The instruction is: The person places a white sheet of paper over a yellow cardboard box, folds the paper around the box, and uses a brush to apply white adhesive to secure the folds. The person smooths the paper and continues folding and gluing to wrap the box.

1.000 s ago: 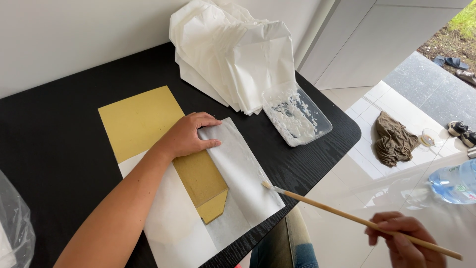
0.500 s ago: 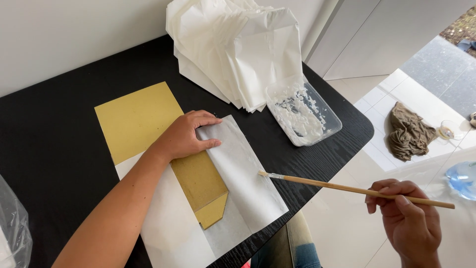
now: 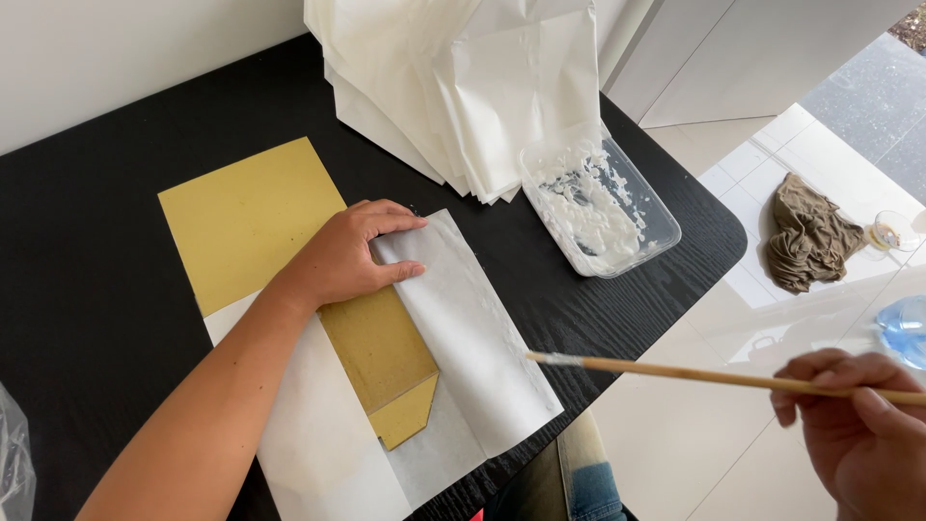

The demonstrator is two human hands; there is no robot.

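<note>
The left hand (image 3: 338,260) lies flat, fingers spread, pinning a folded white flap (image 3: 463,318) over gold paper (image 3: 251,217) on the worktop (image 3: 77,309). The right hand (image 3: 858,425), off the worktop's edge, pinches a brush (image 3: 675,371), its tip just right of the flap. A paste tray (image 3: 598,207) sits beyond. This looks like the gluing step; the tip would need to meet the flap's edge.

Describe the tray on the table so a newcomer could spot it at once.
On the black table, look to its far right corner, just right of the heap of white paper. The tray sits there: a clear plastic rectangle smeared with white paste, the only see-through container on the table.
</note>
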